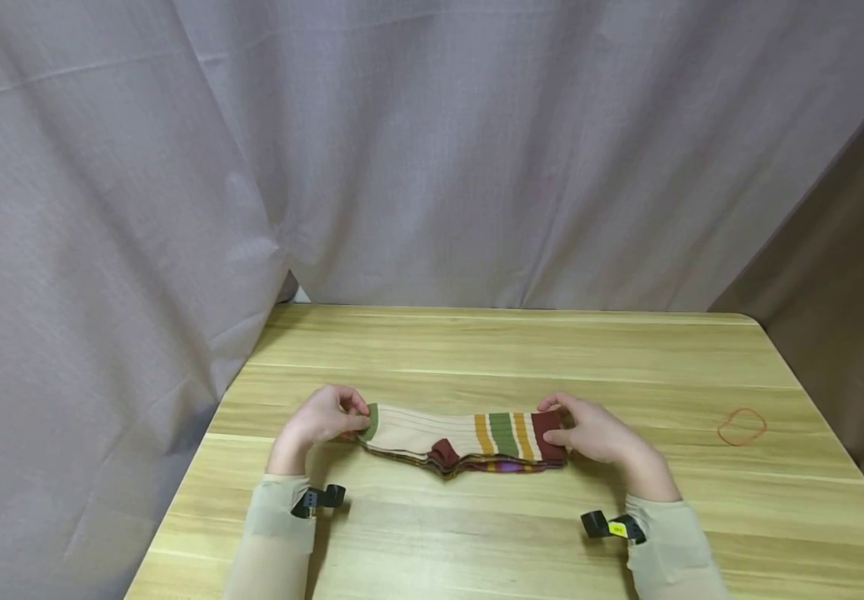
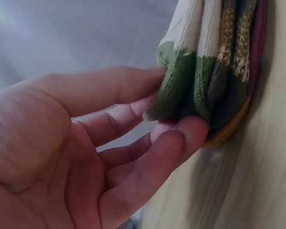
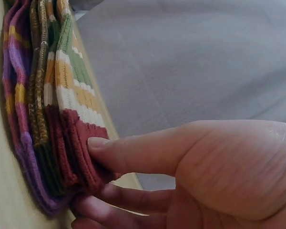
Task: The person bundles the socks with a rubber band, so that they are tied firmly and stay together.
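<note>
A stack of folded-flat socks [image 1: 417, 425] lies across the table, the cream one with green, mustard and maroon bands on top. At the left end my left hand [image 1: 330, 414] pinches the green toe [image 2: 178, 81] between thumb and fingers. My right hand [image 1: 589, 427] holds the maroon cuff end [image 3: 86, 143], thumb on top and fingers beneath the edge. Under the cream socks, the right wrist view shows a brown-and-gold speckled layer [image 3: 38, 95] and a purple one [image 3: 21, 119]. How many layers each hand grips is partly hidden.
An orange-red rubber band [image 1: 741, 427] lies on the wood-grain table [image 1: 476, 533] to the right of my right hand. Grey curtain [image 1: 432, 167] hangs behind the table's far edge and down its left side; a darker one [image 1: 844, 275] hangs at the right.
</note>
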`<state>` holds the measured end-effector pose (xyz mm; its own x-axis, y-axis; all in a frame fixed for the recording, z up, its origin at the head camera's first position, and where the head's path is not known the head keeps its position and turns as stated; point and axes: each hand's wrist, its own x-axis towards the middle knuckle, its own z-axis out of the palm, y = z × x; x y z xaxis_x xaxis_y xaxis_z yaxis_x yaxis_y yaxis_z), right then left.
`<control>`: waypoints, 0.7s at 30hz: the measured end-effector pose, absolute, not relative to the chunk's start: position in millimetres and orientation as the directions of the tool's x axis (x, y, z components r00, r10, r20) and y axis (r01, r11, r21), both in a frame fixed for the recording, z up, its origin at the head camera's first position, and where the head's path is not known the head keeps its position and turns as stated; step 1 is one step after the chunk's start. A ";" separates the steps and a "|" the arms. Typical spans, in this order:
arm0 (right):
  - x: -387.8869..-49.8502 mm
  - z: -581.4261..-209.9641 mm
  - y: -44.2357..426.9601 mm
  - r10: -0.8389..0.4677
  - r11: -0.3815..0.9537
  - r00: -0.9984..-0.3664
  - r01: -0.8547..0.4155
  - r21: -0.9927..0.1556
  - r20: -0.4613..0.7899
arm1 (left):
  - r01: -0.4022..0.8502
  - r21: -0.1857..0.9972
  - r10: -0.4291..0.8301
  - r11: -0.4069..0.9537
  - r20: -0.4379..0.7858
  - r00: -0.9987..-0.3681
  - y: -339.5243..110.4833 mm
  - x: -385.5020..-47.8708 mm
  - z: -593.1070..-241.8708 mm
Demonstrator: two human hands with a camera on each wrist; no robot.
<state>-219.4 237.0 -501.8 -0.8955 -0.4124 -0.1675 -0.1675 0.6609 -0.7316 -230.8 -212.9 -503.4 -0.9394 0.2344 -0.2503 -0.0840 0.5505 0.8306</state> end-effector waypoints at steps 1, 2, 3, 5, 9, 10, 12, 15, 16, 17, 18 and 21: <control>-219.7 -501.9 237.0 -0.409 0.667 -0.897 -0.168 -0.726 -0.168 | -0.096 0.837 0.233 0.538 -0.257 -0.938 -212.5 -230.4 -503.2; -219.9 -502.0 236.9 -0.405 0.673 -0.899 -0.168 -0.720 -0.169 | -0.103 0.842 0.233 0.530 -0.261 -0.937 -212.4 -230.2 -503.1; -220.0 -501.9 237.0 -0.401 0.682 -0.900 -0.171 -0.711 -0.168 | -0.109 0.845 0.230 0.524 -0.263 -0.937 -212.2 -230.0 -502.8; -220.3 -502.4 236.9 -0.396 0.689 -0.902 -0.170 -0.704 -0.170 | -0.102 0.841 0.228 0.531 -0.258 -0.939 -212.3 -230.2 -502.7; -220.7 -503.7 236.9 -0.380 0.698 -0.904 -0.142 -0.702 -0.195 | -0.076 0.829 0.229 0.553 -0.239 -0.944 -211.3 -230.9 -505.5; -220.8 -504.1 236.7 -0.380 0.699 -0.902 -0.136 -0.702 -0.204 | -0.071 0.826 0.227 0.559 -0.235 -0.945 -210.8 -230.9 -506.3; -220.9 -504.8 236.4 -0.374 0.703 -0.900 -0.119 -0.701 -0.222 | -0.082 0.825 0.213 0.559 -0.239 -0.948 -209.6 -231.0 -508.0; -221.0 -506.1 235.8 -0.374 0.697 -0.896 -0.102 -0.710 -0.238 | -0.102 0.813 0.177 0.573 -0.245 -0.953 -208.7 -231.7 -509.9; -220.9 -506.3 235.7 -0.374 0.690 -0.895 -0.094 -0.718 -0.242 | -0.108 0.807 0.165 0.580 -0.246 -0.955 -208.6 -231.9 -510.5; -220.7 -506.6 235.6 -0.372 0.681 -0.896 -0.085 -0.727 -0.244 | -0.115 0.801 0.152 0.587 -0.249 -0.956 -208.6 -232.4 -511.2; -220.6 -506.7 235.5 -0.370 0.674 -0.897 -0.079 -0.735 -0.243 | -0.117 0.796 0.144 0.594 -0.248 -0.958 -208.4 -232.6 -511.6; -220.1 -506.4 235.2 -0.371 0.648 -0.899 -0.072 -0.758 -0.232 | -0.123 0.788 0.128 0.603 -0.248 -0.960 -207.6 -233.1 -512.3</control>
